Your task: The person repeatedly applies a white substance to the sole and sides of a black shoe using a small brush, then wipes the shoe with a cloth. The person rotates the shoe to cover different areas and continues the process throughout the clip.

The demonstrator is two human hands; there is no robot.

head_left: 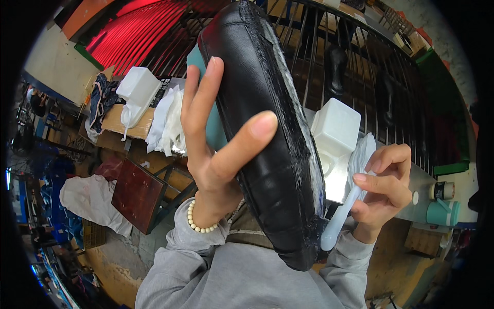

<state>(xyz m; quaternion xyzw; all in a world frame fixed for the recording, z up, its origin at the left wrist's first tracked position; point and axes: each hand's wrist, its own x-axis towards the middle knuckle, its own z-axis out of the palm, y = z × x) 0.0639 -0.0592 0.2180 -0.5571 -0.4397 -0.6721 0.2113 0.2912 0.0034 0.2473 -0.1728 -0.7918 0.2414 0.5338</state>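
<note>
A black leather shoe upper point(257, 113) stretched over a teal last point(213, 118) fills the middle, tilted with its toe toward me. Along its right edge the bottom rim looks rough, with shiny dark and whitish smears. My left hand point(216, 154) grips it from the left, thumb on the leather and fingers spread along the far side. A pale blue toothbrush-like brush point(342, 216) is pinched between the thumb and fingers of my right hand point(386, 185). Its dark, wet-looking bristles meet the rim near the toe. Behind that hand stands a white plastic container point(337, 129).
Black shoes point(337, 69) lie on a metal bar rack point(309, 56), part of it lit red point(139, 36). Another white container point(139, 85) and white gloves point(167, 121) rest on cardboard at left. A brown stool point(138, 195) stands below; a teal mug point(442, 212) is at right.
</note>
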